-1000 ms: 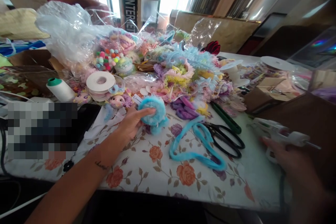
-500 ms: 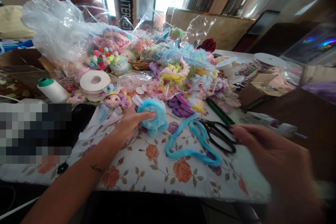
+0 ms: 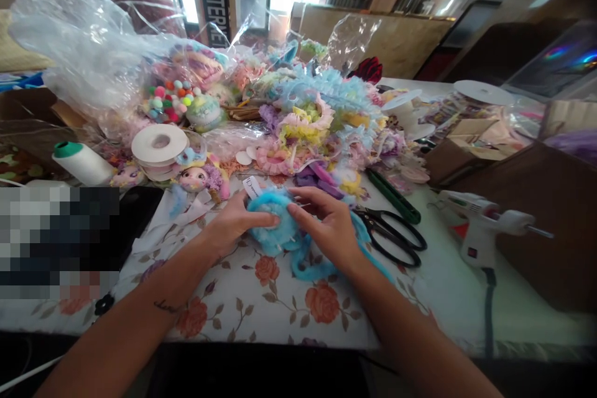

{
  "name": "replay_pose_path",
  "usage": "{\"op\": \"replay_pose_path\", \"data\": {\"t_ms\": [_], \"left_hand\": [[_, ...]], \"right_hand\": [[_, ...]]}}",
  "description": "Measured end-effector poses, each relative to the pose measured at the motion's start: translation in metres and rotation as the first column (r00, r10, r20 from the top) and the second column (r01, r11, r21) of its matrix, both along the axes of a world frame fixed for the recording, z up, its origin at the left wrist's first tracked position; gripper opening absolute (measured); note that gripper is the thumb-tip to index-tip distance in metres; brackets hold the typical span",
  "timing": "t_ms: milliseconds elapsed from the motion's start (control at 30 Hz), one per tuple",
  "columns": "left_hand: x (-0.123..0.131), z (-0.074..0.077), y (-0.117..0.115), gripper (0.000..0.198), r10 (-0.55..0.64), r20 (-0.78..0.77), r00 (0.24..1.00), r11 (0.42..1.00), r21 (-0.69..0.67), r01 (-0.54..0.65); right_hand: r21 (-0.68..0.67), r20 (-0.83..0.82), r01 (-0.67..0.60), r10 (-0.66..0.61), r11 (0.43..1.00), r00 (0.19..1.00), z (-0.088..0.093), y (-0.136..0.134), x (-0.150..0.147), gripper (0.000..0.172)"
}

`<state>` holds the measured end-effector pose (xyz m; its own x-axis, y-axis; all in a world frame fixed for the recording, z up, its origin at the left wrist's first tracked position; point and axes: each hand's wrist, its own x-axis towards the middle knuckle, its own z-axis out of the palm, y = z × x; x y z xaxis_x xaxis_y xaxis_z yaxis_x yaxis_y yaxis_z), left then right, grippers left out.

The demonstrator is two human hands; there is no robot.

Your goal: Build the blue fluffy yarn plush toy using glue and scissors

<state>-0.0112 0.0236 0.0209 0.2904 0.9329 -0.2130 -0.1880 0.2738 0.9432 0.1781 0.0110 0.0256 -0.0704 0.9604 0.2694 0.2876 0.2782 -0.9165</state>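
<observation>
A fluffy blue round piece (image 3: 269,233) with a white printed tag (image 3: 252,187) is held up over the flowered cloth. My left hand (image 3: 233,221) grips its left side, the thumb pressed on its front. On the right side, my right hand (image 3: 326,221) pinches the edge with thumb and fingers. A light blue fuzzy strip (image 3: 311,270) trails in loops on the cloth below and behind my right wrist; whether it joins the piece is hidden. Black-handled scissors (image 3: 396,237) lie just right of my right hand.
A white glue gun (image 3: 476,217) and a dark green tool handle (image 3: 394,196) lie at the right. Ribbon spools (image 3: 159,144), a thread cone (image 3: 81,163), doll-face pieces (image 3: 193,179) and a heap of pastel ruffles (image 3: 321,99) crowd the back. A brown box (image 3: 527,217) stands at right.
My right hand has moved left from beside the scissors and glue gun onto the fluffy blue piece. My left hand keeps its hold. The view has shifted slightly.
</observation>
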Motion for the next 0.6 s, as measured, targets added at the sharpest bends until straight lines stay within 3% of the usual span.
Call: {"op": "replay_pose_path", "data": {"t_ms": [300, 600], "left_hand": [[0.0007, 0.0013, -0.0004, 0.053, 0.014, -0.034, 0.999, 0.998, -0.054, -0.016], [0.0003, -0.0022, 0.0001, 0.057, 0.013, -0.031, 0.999, 0.997, -0.076, -0.015]], "right_hand": [[-0.069, -0.057, 0.02, -0.024, 0.997, 0.998, 0.0018, -0.0028, -0.0003, 0.029], [0.045, -0.073, 0.021, -0.018, 0.999, 0.997, -0.004, -0.0026, -0.0008, 0.028]]}}
